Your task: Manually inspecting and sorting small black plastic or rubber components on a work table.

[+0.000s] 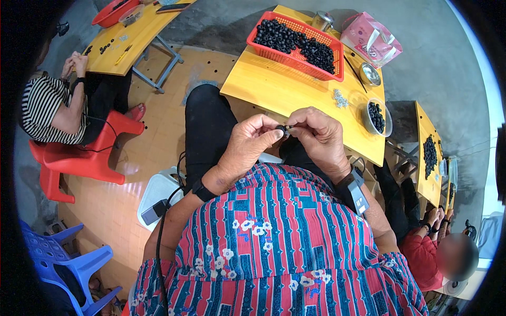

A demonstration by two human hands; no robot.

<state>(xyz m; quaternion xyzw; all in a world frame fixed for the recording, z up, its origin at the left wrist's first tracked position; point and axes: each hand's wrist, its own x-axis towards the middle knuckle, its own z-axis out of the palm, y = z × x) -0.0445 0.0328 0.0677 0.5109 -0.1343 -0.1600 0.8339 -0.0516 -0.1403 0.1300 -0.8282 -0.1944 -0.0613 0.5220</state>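
My left hand (245,143) pinches a small round black part (280,128) between thumb and finger, above my lap. Its fingertips almost meet those of my right hand (320,138), which is closed at the part's right side on something tiny that I cannot make out. Ahead on the yellow table (253,87), a red plastic basket (295,62) holds many similar black parts. A small pile of shiny clear or silvery bits (340,98) lies nearer to me. To its right, a clear plastic bowl (376,117) contains more black pieces.
A metal bowl (369,75), a dark stick (355,72), a lidded metal container (322,21) and a pink bag (371,39) stand at the table's far right. Co-workers sit left, on a red stool (87,142), and right. A cable (159,247) runs along my left arm.
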